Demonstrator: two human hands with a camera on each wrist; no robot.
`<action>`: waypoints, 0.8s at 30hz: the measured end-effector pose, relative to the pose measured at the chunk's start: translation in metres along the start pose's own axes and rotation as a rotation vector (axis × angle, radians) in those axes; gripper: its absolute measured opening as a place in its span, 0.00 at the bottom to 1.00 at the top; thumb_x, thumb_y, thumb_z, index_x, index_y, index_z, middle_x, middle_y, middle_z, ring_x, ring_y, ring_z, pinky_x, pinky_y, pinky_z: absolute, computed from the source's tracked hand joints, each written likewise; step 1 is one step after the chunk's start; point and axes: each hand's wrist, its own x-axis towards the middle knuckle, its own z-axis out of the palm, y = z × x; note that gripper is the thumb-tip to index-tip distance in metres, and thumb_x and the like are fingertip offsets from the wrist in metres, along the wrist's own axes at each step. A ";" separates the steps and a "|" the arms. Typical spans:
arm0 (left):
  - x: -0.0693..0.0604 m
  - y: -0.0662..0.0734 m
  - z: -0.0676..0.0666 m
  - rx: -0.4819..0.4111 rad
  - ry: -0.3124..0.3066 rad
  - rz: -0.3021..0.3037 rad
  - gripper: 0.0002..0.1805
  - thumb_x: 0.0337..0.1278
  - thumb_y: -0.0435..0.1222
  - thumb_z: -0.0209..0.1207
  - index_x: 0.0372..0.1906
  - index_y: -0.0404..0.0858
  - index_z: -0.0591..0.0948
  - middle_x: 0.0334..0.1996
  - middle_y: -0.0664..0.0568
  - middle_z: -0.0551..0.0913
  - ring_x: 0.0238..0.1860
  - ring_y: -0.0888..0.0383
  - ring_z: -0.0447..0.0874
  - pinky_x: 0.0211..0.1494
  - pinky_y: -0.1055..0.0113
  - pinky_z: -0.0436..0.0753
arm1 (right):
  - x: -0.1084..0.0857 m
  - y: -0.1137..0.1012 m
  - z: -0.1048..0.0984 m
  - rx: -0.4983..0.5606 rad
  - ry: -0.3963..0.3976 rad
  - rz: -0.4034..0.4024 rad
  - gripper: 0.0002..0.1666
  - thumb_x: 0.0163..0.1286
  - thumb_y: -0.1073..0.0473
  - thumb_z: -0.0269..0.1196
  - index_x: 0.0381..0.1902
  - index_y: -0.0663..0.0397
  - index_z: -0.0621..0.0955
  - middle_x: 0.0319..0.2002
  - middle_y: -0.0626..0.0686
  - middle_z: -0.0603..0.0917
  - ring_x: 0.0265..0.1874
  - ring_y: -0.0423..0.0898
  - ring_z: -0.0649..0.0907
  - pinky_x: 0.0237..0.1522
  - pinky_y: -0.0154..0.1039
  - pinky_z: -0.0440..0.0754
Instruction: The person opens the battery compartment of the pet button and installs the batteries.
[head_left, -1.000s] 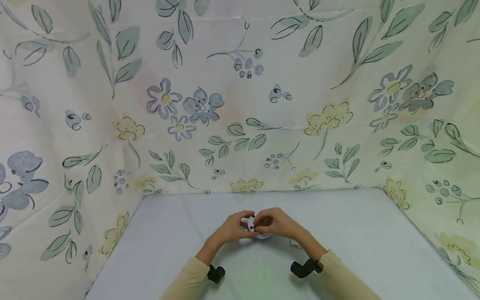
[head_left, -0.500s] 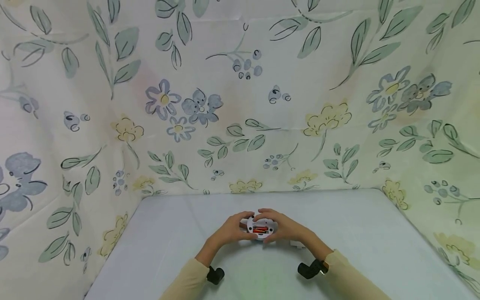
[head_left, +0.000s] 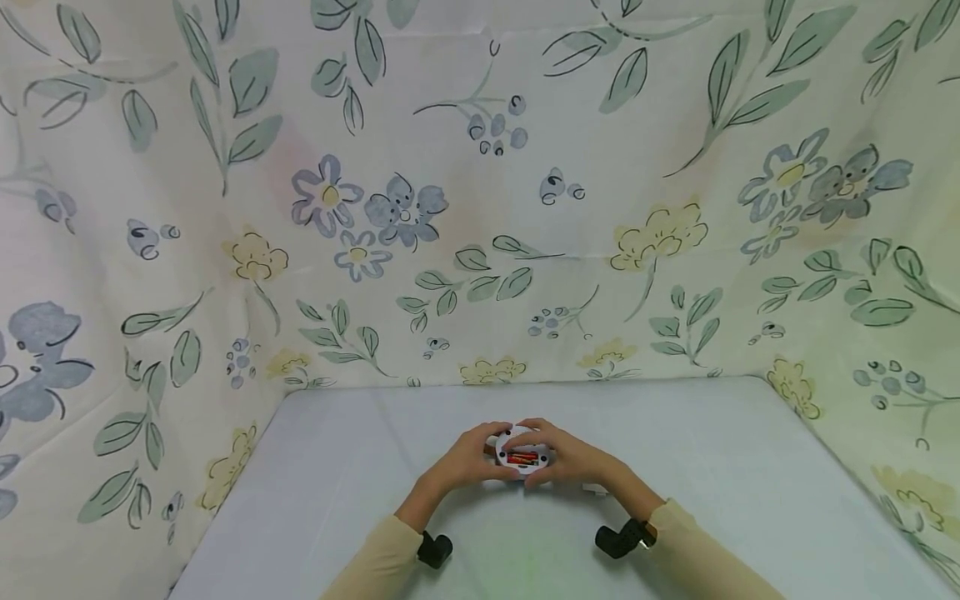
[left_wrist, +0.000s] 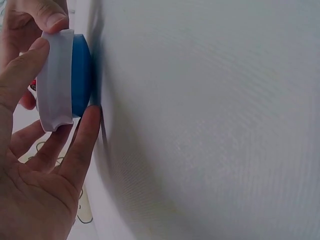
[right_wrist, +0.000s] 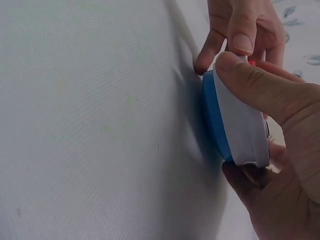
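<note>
A round white device [head_left: 512, 467] with a blue underside lies between both hands, its battery compartment facing up with red batteries [head_left: 522, 457] inside. From the left side, the left hand [head_left: 459, 458] grips its rim, thumb near and fingers behind. On the right side the right hand [head_left: 573, 458] holds the rim the same way, some fingers over the far part of the top. The left wrist view shows the white casing [left_wrist: 56, 80] and the blue part [left_wrist: 81, 75] close to the table. In the right wrist view both hands touch the casing [right_wrist: 242, 120].
A small white piece [head_left: 596, 489] lies on the white table [head_left: 360, 467], partly hidden by the right wrist. Floral cloth [head_left: 480, 325] stands behind the table and along both sides. Each wrist wears a black camera.
The right hand has moved off the top of the device to its right rim, and the red batteries have come into view. The left hand has kept its grip.
</note>
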 end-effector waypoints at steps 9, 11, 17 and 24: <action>0.001 0.002 -0.001 0.003 -0.009 -0.016 0.44 0.54 0.44 0.76 0.72 0.33 0.70 0.67 0.44 0.73 0.55 0.49 0.81 0.55 0.59 0.81 | 0.001 -0.005 0.001 -0.074 -0.010 -0.029 0.31 0.63 0.54 0.76 0.64 0.36 0.81 0.72 0.58 0.64 0.73 0.59 0.60 0.64 0.68 0.65; 0.001 0.002 -0.001 0.004 -0.013 -0.020 0.44 0.54 0.45 0.76 0.72 0.33 0.70 0.67 0.44 0.73 0.55 0.49 0.81 0.56 0.59 0.81 | 0.001 -0.005 0.001 -0.075 -0.014 -0.029 0.32 0.63 0.54 0.75 0.65 0.36 0.81 0.72 0.58 0.65 0.73 0.59 0.60 0.64 0.68 0.65; 0.001 0.001 -0.001 -0.011 -0.013 0.009 0.43 0.54 0.44 0.76 0.72 0.32 0.70 0.67 0.43 0.73 0.54 0.49 0.82 0.55 0.59 0.81 | 0.000 -0.006 0.001 -0.109 -0.012 -0.029 0.28 0.64 0.51 0.74 0.62 0.36 0.82 0.71 0.57 0.67 0.73 0.59 0.61 0.65 0.67 0.65; 0.001 0.002 -0.002 -0.004 -0.020 0.015 0.43 0.55 0.43 0.75 0.72 0.30 0.69 0.67 0.42 0.73 0.54 0.49 0.82 0.55 0.62 0.81 | -0.002 -0.008 -0.001 -0.130 -0.006 -0.043 0.25 0.65 0.50 0.73 0.60 0.37 0.83 0.71 0.58 0.68 0.74 0.62 0.60 0.65 0.69 0.64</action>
